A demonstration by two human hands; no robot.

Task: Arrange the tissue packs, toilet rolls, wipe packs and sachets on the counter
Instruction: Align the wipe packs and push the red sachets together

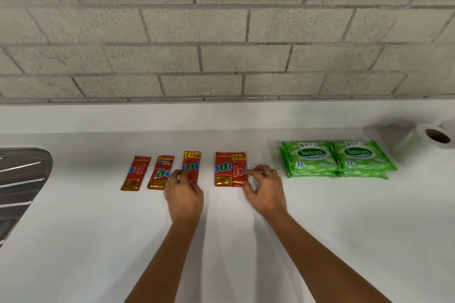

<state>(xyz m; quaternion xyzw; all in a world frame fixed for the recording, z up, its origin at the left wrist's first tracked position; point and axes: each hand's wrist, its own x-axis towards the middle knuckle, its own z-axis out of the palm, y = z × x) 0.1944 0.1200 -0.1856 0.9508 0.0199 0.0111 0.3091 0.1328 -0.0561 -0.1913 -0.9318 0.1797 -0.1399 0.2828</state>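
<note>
While both hands pinch red sachets, left hand [183, 192] on third sachet [191, 166], right hand [264, 190] on overlapping pair [230, 168], green wipe packs [337, 158] and toilet roll [426, 141] right, sink drainer [22, 179] left, white tabletop [221, 241].

Only the person's two forearms and hands show, entering from the bottom edge at about 6 o'clock. Both forearms are bare as far as the edge of view, with no sleeve or cuff over them. The left hand [183, 194], toward 7 o'clock of the pair, wears no glove, ring or band. The right hand [264, 192], toward 5 o'clock, is likewise uncovered, its wrist without watch or bracelet. Fingernails are short and unpainted where visible.
</note>
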